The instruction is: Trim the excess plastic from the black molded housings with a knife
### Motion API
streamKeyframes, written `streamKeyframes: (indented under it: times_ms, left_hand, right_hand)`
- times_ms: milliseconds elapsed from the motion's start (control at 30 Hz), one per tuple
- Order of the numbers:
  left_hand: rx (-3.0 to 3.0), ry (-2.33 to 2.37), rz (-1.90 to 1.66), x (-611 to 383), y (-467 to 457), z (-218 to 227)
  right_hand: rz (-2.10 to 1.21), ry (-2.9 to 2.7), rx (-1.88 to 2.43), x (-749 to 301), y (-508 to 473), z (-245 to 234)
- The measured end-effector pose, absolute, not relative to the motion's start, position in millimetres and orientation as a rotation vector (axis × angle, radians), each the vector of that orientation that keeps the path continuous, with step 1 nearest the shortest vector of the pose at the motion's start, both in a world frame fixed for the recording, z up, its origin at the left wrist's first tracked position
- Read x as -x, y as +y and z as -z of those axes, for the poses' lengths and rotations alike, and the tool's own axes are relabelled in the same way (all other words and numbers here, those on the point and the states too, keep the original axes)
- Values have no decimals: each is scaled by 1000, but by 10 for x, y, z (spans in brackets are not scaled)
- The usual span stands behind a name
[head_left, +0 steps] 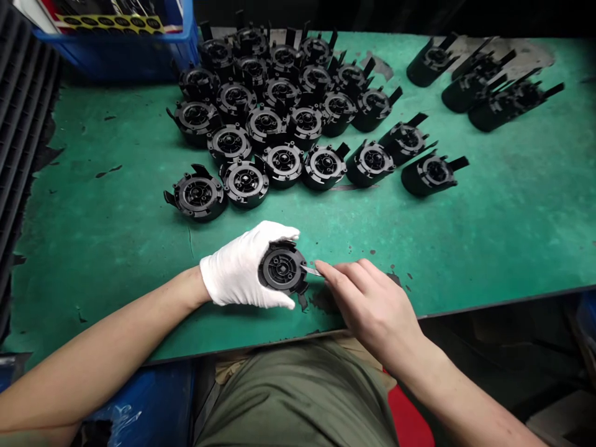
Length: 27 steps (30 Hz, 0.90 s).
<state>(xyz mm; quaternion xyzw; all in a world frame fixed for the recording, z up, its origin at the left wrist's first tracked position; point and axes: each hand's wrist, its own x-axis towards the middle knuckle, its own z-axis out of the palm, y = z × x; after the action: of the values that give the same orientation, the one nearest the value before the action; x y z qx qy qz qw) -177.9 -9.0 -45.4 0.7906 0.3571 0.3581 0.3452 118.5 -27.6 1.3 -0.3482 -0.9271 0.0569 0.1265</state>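
My left hand point(242, 268), in a white glove, is wrapped round a round black plastic part point(282, 269) and holds it face up just above the green table point(93, 217) near its front edge. My bare right hand point(372, 304) pinches a small metal blade point(311, 269), whose tip touches the right rim of the part. A dark patch of black shavings point(326, 301) lies on the mat under both hands.
Several matching black parts point(274, 118) are laid out in rows at the middle back of the table. More parts point(484, 87) lie on their sides at the back right. A blue crate point(135, 37) stands at the back left, beside a black ribbed stack point(23, 124).
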Motion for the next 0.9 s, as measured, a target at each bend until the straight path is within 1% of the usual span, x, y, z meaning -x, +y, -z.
streamKeyframes:
  times_ms: [133,300,433,533,633,767,900]
  left_hand:
    - [-1761,919,-1053,1774,-105,496]
    - [-1649,850,-1123,1746,-117,522]
    - [-1682,833,-1088,1746,-133,509]
    - [-1669,822,-1039,1788,-106,505]
    - [-1521,778,-1116,1851,-34,521]
    - [-1327,901,-1208,1909,52,546]
    - [-1306,942,-1208,1906,78,554]
  right_hand:
    - [-343,-2436,1165,-1294,-317,101]
    - [-337,-2304,1236,-1307,-292,125]
    - [-367,-2312,1202,-1307,-264,170]
    - [-330,-2330,1204,-1332,-226,243]
    - [-242,-2385,1257,-1383,-173,316]
    - [-191,-2416,1316,-1485,-117,385]
    - [-186,-2397,1365,-1553,-96,413]
